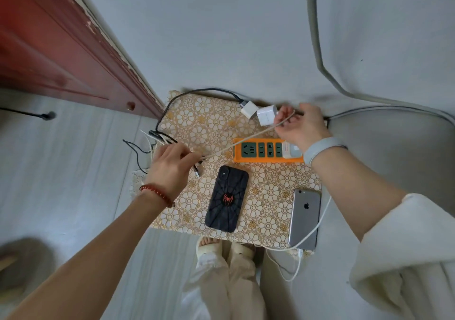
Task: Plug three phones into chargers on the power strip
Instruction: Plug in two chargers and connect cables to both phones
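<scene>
An orange power strip lies on a small table with a floral cloth, a white charger plugged in at its right end. My right hand pinches a beige cable above the strip, beside a white charger block. My left hand holds the same cable's other end at the table's left. A black phone with a red spider lies face down in the middle. A silver phone lies at the right with a white cable plugged into it.
A second white charger with a black braided cable sits at the table's back. A tangle of cables hangs off the left edge. A red-brown door stands at left. My slippered feet are below the table.
</scene>
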